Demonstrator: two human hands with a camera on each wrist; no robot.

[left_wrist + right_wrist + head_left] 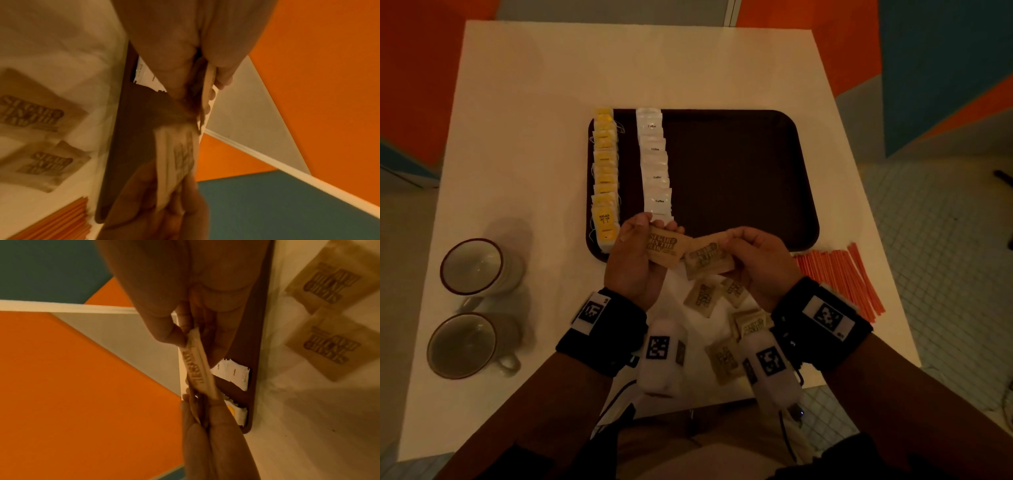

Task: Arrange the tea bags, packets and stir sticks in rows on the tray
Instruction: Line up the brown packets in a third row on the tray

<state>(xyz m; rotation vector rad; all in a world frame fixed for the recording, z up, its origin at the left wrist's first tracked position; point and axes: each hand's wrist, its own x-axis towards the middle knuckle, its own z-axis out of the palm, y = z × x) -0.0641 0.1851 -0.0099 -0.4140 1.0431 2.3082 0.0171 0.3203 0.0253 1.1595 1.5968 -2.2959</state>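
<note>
A dark brown tray (739, 164) lies on the white table. A row of yellow tea bags (605, 171) runs down its left edge, and a row of white coffee packets (655, 164) lies beside it. My left hand (633, 253) grips brown sugar packets (666, 245) above the tray's near edge. My right hand (753, 260) pinches another brown sugar packet (707, 258) that overlaps them. Several loose sugar packets (703, 296) lie on the table under my hands. Orange stir sticks (839, 277) lie in a bundle right of the hands.
Two empty white mugs (479, 267) (465, 346) stand at the table's left near corner. The tray's right two thirds (739, 192) is bare. The table edge (893, 274) runs close past the stir sticks on the right, with tiled floor beyond.
</note>
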